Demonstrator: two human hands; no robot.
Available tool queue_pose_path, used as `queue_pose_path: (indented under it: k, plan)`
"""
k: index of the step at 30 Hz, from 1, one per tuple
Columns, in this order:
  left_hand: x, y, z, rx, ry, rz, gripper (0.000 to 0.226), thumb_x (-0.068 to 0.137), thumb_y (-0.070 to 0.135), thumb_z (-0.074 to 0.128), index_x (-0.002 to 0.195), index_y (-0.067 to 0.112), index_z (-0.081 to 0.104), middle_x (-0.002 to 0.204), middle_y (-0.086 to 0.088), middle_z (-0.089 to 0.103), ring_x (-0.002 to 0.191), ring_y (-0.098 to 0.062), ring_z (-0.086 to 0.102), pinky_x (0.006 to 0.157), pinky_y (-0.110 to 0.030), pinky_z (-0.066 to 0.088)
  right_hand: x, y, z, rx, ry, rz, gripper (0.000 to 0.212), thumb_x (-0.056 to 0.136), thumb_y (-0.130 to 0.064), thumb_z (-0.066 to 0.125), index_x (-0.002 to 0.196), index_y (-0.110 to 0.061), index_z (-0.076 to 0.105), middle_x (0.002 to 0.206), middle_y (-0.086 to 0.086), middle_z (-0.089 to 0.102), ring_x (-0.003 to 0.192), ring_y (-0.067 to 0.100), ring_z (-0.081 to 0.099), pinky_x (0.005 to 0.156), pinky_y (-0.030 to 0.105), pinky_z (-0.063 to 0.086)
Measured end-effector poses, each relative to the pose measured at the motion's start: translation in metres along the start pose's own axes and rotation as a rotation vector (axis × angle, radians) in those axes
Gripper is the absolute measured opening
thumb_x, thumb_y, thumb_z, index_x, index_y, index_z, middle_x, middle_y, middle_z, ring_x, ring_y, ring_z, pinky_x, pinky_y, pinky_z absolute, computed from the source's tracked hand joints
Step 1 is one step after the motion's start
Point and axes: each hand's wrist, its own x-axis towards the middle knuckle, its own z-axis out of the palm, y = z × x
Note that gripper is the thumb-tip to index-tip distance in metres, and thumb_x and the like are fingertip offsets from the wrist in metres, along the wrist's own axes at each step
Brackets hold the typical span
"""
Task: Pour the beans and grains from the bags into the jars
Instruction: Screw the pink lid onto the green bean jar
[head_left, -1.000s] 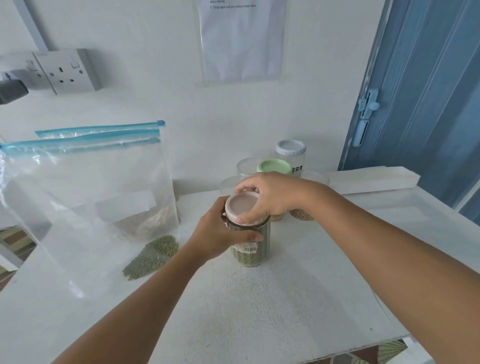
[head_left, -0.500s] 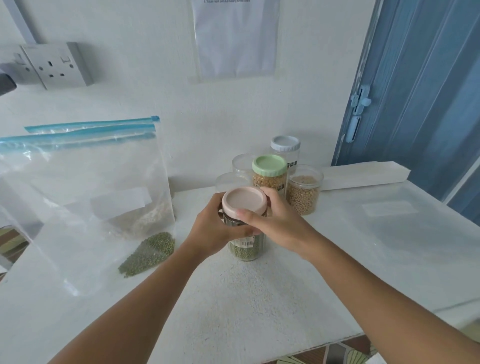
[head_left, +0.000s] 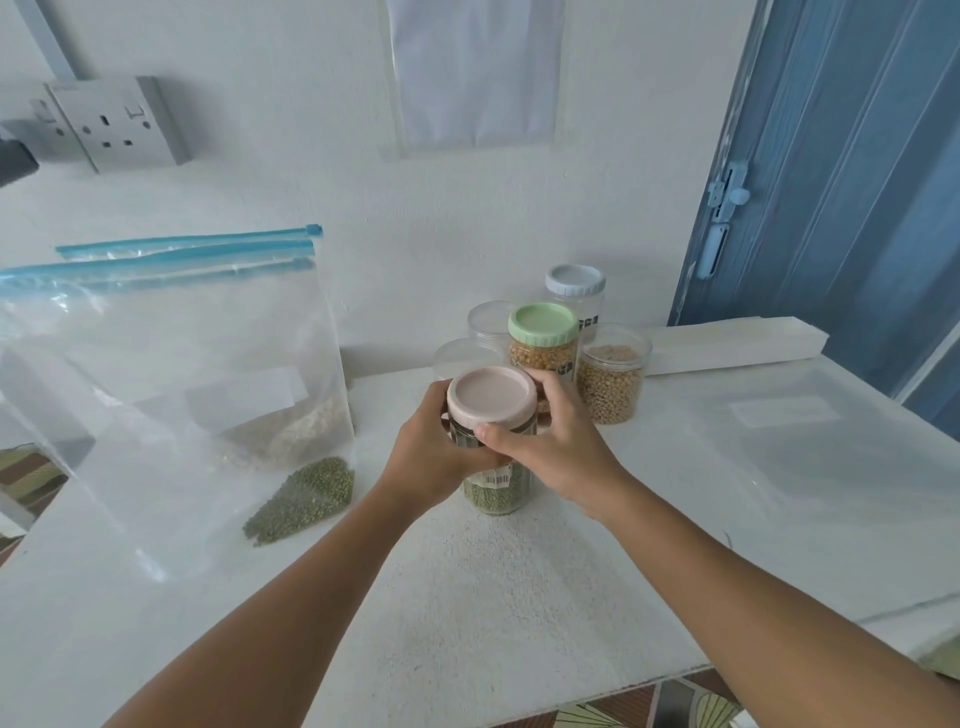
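Observation:
A clear jar of green beans (head_left: 496, 493) stands mid-table with a pink lid (head_left: 491, 397) on top. My left hand (head_left: 431, 457) grips the jar's body from the left. My right hand (head_left: 545, 441) wraps the lid's rim, thumb on its near side. At the left lies a clear zip bag (head_left: 156, 415) with a small heap of green beans (head_left: 306, 499) in its corner. Behind it stands a bag holding pale grains (head_left: 296, 426). Behind the jar sit a green-lidded jar (head_left: 543, 338), an open jar of tan beans (head_left: 613, 379), two empty clear jars (head_left: 485, 325) and a grey-lidded jar (head_left: 575, 293).
The white table (head_left: 467, 597) ends at a near edge over a patterned floor. An empty flat bag (head_left: 810, 441) lies at the right. A white box (head_left: 727, 345) rests against the wall beside a blue door (head_left: 857, 182). A wall socket (head_left: 119, 124) is at upper left.
My right hand has swung from covering the lid's top to gripping its rim from the right and near side. The jars behind it have come into sight. The camera tilted slightly.

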Motion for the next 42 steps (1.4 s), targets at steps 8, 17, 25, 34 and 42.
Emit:
queue_pose_path:
  k: [8, 17, 25, 34, 42]
  plan:
    - [-0.002, 0.005, -0.012, 0.035, 0.057, -0.021, 0.088, 0.057, 0.034, 0.103, 0.131, 0.033, 0.057, 0.114, 0.020, 0.069, 0.097, 0.010, 0.062, 0.079, -0.012, 0.051, 0.011, -0.007, -0.002, 0.048, -0.152, 0.013, 0.077, 0.074, -0.057, 0.087, 0.139, -0.048, 0.047, 0.141, -0.018, 0.048, 0.128, 0.000, 0.048, 0.105, 0.027, 0.045]
    - [0.002, -0.010, -0.061, 0.048, 0.316, -0.179, 0.081, 0.057, 0.038, 0.102, 0.120, 0.030, 0.052, 0.111, 0.013, 0.066, 0.099, -0.001, 0.061, 0.073, -0.025, 0.052, 0.074, -0.022, 0.022, -0.393, -0.149, -0.175, 0.058, 0.102, -0.045, 0.059, 0.153, -0.021, 0.046, 0.148, 0.006, 0.046, 0.141, 0.022, 0.041, 0.115, 0.037, 0.034]
    - [0.012, -0.021, -0.063, 0.067, 0.354, -0.210, 0.082, 0.063, 0.040, 0.099, 0.123, 0.038, 0.043, 0.112, 0.016, 0.062, 0.105, -0.010, 0.061, 0.080, -0.029, 0.052, 0.104, -0.015, 0.040, -1.081, -0.282, -0.331, 0.065, 0.101, -0.040, 0.062, 0.155, -0.015, 0.037, 0.156, 0.012, 0.042, 0.140, 0.033, 0.044, 0.108, 0.047, 0.046]
    - [0.056, -0.028, -0.054, 0.082, 0.416, -0.255, 0.089, 0.063, 0.044, 0.098, 0.131, 0.029, 0.042, 0.122, 0.006, 0.060, 0.116, -0.024, 0.060, 0.096, -0.051, 0.057, 0.066, -0.013, 0.028, -0.992, -0.262, -0.416, 0.048, 0.102, -0.033, 0.061, 0.146, -0.019, 0.049, 0.144, 0.007, 0.055, 0.130, 0.029, 0.052, 0.103, 0.044, 0.049]
    - [0.113, -0.018, -0.046, 0.067, 0.400, -0.313, 0.083, 0.072, 0.036, 0.095, 0.132, 0.020, 0.041, 0.119, 0.002, 0.055, 0.108, -0.022, 0.052, 0.081, -0.035, 0.046, 0.044, -0.011, 0.011, -0.876, -0.272, -0.375, 0.056, 0.105, -0.030, 0.055, 0.158, -0.031, 0.036, 0.165, -0.003, 0.035, 0.150, 0.022, 0.033, 0.113, 0.041, 0.043]
